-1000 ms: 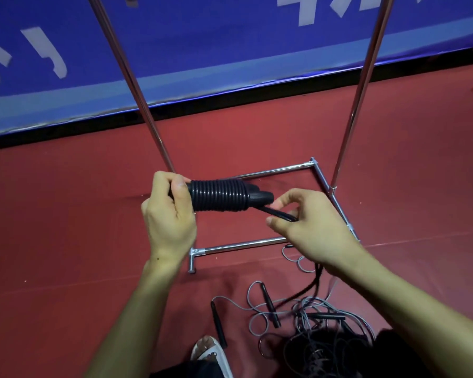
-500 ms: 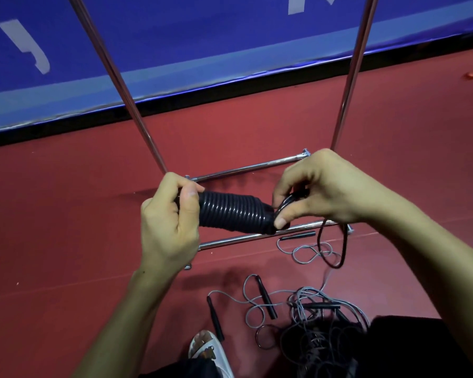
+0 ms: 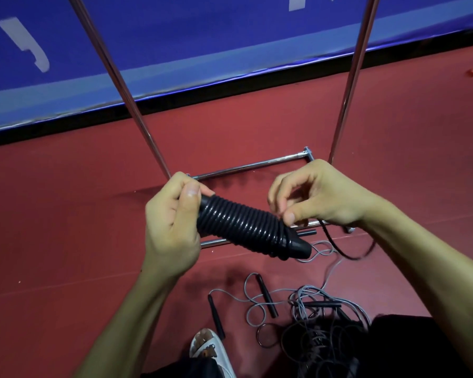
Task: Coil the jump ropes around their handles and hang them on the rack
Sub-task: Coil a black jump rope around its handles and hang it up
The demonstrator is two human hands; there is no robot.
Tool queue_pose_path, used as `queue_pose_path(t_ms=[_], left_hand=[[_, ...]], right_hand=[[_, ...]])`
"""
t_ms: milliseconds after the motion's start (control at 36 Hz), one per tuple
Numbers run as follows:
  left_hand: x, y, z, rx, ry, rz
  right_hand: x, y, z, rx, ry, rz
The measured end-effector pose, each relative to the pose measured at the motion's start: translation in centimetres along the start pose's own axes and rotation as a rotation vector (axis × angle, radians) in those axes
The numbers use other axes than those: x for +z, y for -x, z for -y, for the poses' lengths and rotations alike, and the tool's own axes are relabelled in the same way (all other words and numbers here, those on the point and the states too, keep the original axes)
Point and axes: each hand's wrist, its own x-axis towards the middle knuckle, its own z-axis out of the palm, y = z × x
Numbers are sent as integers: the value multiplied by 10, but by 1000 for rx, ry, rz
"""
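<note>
Grey cords lie in a tangle (image 3: pixel 320 320) on the red floor (image 3: pixel 66 255) nearest the person, just beside one white sandal (image 3: pixel 216 350) and one dark ring (image 3: pixel 268 335). Four loose black handles (image 3: pixel 266 296) can be counted, three at the tangle and one farther off by the rack's near bar. Whether more are buried in the heap cannot be told.

Above this, two hands hold one black coil (image 3: pixel 246 225) in the air, tilted down to the right. The left hand (image 3: pixel 172 227) is wrapped firmly round its left end, thumb laid on top. The right hand (image 3: pixel 320 197) is curled at the other end, thumb and fingers pinching the one free tail (image 3: pixel 335 248), which drops from under it in a slack loop.

The step in hand looks like the last turns of winding this rope round its handles. The next move probably calls for carrying the tail round the end under tension and tucking it in so the turns do not spring loose, while the left hand keeps the coil from turning.

Beyond the hands stands the rack (image 3: pixel 246 166), showing two base bars and two uprights (image 3: pixel 120 77). Its top rail is out of view, and nothing hangs on the part that shows. Farthest off is one blue banner (image 3: pixel 202 36).
</note>
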Motion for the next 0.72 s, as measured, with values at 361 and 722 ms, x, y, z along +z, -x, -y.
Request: queue_pose_path(t_ms=[361, 722], left_hand=[[6, -10, 7, -132, 207, -161], [11, -14, -2, -175, 337, -173]], right_hand=[[5, -2, -2, 7, -35, -139], [-3, -4, -14, 76, -453, -3]])
